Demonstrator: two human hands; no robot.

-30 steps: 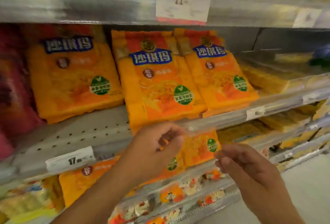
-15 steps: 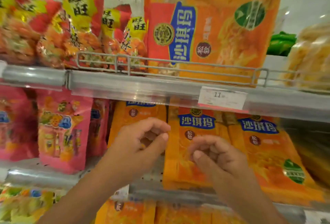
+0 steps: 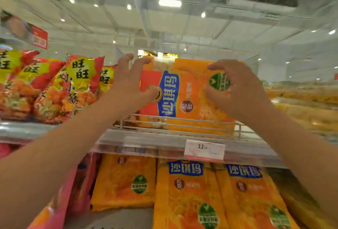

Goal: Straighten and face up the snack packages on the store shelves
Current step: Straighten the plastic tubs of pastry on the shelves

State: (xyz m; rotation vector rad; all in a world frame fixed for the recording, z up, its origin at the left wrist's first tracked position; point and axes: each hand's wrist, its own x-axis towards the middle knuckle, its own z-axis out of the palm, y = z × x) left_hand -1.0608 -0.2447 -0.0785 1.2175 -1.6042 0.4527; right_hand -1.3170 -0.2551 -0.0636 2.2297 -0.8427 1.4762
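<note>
Your left hand (image 3: 128, 82) is raised at the left edge of the orange pack (image 3: 188, 97), which stands on its side on the top shelf (image 3: 164, 139), its blue label running vertically. The fingers (image 3: 126, 60) are spread and slightly bent, their tips at the pack's upper left corner; the thumb lies across the red part of the pack's front, over the round gold emblem. Whether the fingertips actually touch the pack's top edge cannot be told.

Your right hand (image 3: 236, 89) is at the pack's right half. Its fingers (image 3: 219, 66) are curled in a loose claw, spread apart, with the tips in front of the upper right area and the thumb lower, the green round sticker (image 3: 217, 81) showing in the gap between them. The hand holds nothing closed; contact with the pack is unclear.

Below your fingers, the pack's lower edge sits behind the wire rail (image 3: 182, 124) at the shelf front. Left of your left hand stand red-and-yellow bags (image 3: 80, 86), upright and crowded together. Under both wrists, a price tag (image 3: 204, 149) marked 11 hangs on the shelf edge, and beneath it lie more orange packs (image 3: 186, 196), labels upright, leaning back on the lower shelf.
</note>
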